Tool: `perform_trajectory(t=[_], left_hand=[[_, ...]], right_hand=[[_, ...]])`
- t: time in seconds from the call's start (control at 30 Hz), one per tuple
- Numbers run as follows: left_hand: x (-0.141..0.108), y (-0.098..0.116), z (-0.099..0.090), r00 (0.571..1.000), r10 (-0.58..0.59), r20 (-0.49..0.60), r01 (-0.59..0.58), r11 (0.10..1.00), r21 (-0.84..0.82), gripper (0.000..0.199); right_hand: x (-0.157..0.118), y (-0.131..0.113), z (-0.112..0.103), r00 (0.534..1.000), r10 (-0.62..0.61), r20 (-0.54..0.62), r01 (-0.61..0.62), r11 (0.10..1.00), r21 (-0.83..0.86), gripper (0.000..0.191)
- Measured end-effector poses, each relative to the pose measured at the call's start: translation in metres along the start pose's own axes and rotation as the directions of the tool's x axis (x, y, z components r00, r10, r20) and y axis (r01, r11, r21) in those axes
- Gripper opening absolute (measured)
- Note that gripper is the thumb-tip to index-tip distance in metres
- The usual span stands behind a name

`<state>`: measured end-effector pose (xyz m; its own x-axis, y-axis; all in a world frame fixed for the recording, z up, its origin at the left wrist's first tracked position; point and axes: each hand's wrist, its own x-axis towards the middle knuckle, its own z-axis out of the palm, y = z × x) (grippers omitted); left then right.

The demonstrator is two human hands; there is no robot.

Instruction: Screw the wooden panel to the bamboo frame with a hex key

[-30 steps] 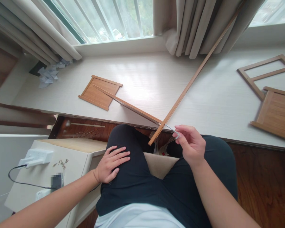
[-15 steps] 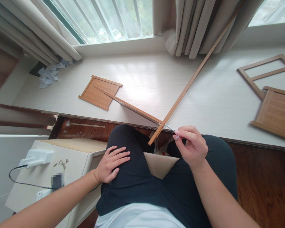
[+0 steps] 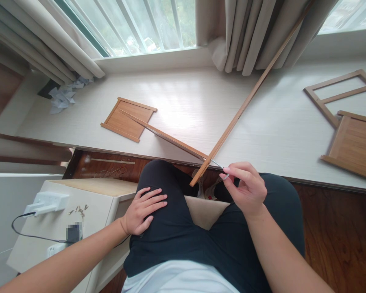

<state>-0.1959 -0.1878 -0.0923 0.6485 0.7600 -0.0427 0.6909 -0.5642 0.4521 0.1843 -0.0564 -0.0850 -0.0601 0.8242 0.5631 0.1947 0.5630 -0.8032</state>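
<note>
Between the thumb and fingers of my right hand (image 3: 248, 187) is a thin L-shaped hex key (image 3: 217, 163). Its long shaft reaches the spot where two wooden strips meet, near the windowsill's front edge. One long strip (image 3: 247, 101) runs up to the right against the curtain. The other strip (image 3: 178, 141) slants left, its far end over a small framed wooden panel (image 3: 126, 121). Whether the key's tip sits in a screw is hidden by the wood. My left hand (image 3: 143, 211) lies flat on my thigh, fingers spread, holding nothing.
On the white windowsill (image 3: 183, 97), a wooden frame (image 3: 326, 110) and a larger panel (image 3: 356, 142) lie at right. Crumpled paper (image 3: 62, 99) sits far left. A low cabinet (image 3: 94, 211) beside my left arm carries several small screws (image 3: 79, 210), a power strip (image 3: 49, 202) and a cable.
My right thumb and the key's bent end have shifted very slightly left. The strips and my left hand stay where they were.
</note>
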Motion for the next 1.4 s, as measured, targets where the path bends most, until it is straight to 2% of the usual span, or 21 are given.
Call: perform_trajectory(t=[0.23, 0.47, 0.83, 1.4], left_hand=[[0.0001, 0.0003, -0.0006, 1.000, -0.011, 0.016, 0.011, 1.000, -0.002, 0.055], [0.0020, -0.0001, -0.0010, 1.000, 0.017, -0.011, -0.017, 1.000, 0.006, 0.057], [0.0001, -0.0003, 0.0000, 1.000, 0.000, 0.000, 0.000, 1.000, 0.002, 0.057], [0.0011, -0.0009, 0.0002, 1.000, 0.018, -0.014, -0.018, 1.000, 0.008, 0.058]], right_hand=[[0.0006, -0.0006, 0.0003, 0.999, -0.042, -0.001, 0.042, 0.999, -0.004, 0.043], [0.0011, -0.0007, 0.0004, 0.999, -0.041, -0.002, 0.041, 0.999, 0.003, 0.044], [0.0024, -0.0010, 0.0001, 0.999, -0.039, -0.020, 0.039, 0.999, 0.006, 0.046], [0.0013, -0.0006, 0.0016, 0.998, -0.026, -0.053, 0.024, 0.999, -0.034, 0.039]])
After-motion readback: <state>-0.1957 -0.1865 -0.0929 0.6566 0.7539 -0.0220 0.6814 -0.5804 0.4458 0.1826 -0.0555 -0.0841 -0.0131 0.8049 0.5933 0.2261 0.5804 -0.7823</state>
